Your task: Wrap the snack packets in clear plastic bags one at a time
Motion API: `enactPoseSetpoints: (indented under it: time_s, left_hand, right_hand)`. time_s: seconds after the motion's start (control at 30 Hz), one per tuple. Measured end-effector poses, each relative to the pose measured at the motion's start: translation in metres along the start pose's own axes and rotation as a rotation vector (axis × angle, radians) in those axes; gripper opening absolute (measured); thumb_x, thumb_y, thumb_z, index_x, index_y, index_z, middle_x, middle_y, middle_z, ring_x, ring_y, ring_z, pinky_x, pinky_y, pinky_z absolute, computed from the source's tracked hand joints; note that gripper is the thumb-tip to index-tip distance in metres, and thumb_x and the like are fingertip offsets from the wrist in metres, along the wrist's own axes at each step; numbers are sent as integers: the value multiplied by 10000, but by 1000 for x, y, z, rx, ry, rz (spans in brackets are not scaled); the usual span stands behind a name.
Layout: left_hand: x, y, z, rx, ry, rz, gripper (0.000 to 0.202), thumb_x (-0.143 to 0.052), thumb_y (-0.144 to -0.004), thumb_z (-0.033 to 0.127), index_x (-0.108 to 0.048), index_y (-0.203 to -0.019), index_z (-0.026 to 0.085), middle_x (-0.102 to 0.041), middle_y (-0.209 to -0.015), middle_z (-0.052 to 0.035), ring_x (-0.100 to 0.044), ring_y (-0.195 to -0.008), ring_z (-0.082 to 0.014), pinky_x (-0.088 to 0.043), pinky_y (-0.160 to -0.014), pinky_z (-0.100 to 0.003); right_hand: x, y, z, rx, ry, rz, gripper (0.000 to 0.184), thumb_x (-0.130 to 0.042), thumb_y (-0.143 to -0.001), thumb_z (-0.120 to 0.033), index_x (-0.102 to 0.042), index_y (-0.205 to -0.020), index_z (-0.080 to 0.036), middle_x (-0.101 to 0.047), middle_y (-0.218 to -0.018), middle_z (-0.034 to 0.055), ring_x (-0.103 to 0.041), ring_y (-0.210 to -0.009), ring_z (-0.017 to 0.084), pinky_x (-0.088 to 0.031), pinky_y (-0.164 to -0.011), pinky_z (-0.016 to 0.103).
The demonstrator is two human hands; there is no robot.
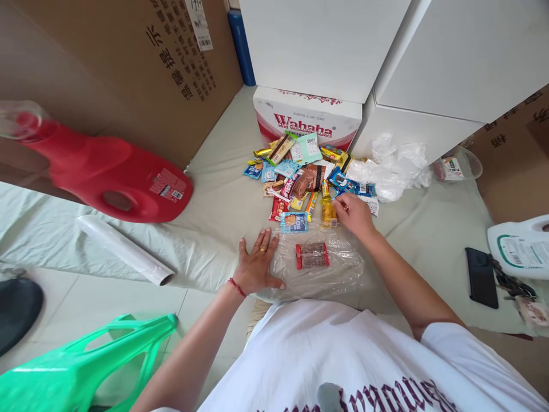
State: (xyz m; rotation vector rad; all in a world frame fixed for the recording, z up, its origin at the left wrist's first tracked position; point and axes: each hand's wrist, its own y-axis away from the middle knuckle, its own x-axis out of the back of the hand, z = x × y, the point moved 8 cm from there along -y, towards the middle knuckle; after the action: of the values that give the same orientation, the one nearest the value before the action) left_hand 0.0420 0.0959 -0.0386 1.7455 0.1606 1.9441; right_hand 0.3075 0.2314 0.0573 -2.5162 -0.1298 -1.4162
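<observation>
- Nearest in the head view is the person's white T-shirt (326,349), at the edge of a pale cloth (223,189) spread over the surface.
- Just beyond it, clear plastic (345,257) lies flat on the cloth (bag or film, it cannot be told which). It looks thin, limp and slippery, likely to wrinkle; a margin would be the place to take hold.
- On the plastic rests a red-ended packet (312,256), with neither hand touching it. It is probably light, and its crimped ends seem the safest hold.
- The left hand (255,266) lies palm down with fingers spread, at the plastic's left margin, gripping nothing.
- The right hand (354,214) has its fingers curled, their tips at the right edge of a yellow packet (329,213) by the plastic's far edge. Whether they pinch it cannot be told. The packet looks light, its wrapper smooth and pliable; an edge would be better held than the middle, where a squeeze might crush the contents.
- Left of that, a blue packet (294,222) lies by the plastic's far edge; if it holds biscuits, as its print suggests, it would be brittle and best lifted by a sealed end.
- Behind these, a snack pile (302,184) sits before a Wahaha carton (306,120), with crumpled plastic bags (394,166) to its right.
</observation>
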Motion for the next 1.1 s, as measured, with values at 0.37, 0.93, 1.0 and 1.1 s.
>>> enactPoseSetpoints:
  time_s: [0.37, 0.93, 1.0, 1.1]
  left_hand:
    - [-4, 0, -1, -28, 42, 8, 1407, -765, -557, 788, -121, -1652, 183, 11, -1716, -212, 5, -1587, -448, -6, -1171, -775]
    - [-1, 0, 0, -27, 73, -9, 1393, -747, -582, 790, -97, -1655, 185, 51, -1715, -197, 10, -1583, -460, 11, -1161, -783]
    - [-2, 0, -1, -21, 51, -21, 1395, -730, -587, 805, -72, -1656, 195, 62, -1714, -193, 12, -1585, -455, -6, -1163, -783]
    - [-2, 0, -2, -8, 29, -18, 1394, -725, -587, 811, -59, -1656, 214, 51, -1717, -188, 8, -1585, -454, -33, -1174, -771]
  right_hand:
    - [-48, -108, -25, 130, 230, -111, 698, -612, -814, -171, -457, -1494, -144, -551, -1416, 192, -586, -1177, 333, -479, -945, 430]
    - [-35, 81, -28, -191, -718, -554, 554, -703, -860, -549, -597, -1338, -290, -730, -957, 18, -706, -834, 221, -595, -717, 374]
    - [-53, 96, -35, -131, -485, -542, 451, -662, -908, -518, -654, -1284, -270, -716, -980, 38, -694, -824, 217, -591, -733, 371]
    - [-56, 102, -36, -66, -62, -385, 430, -637, -941, -464, -675, -1295, -222, -633, -1259, 145, -673, -1000, 282, -574, -825, 427]
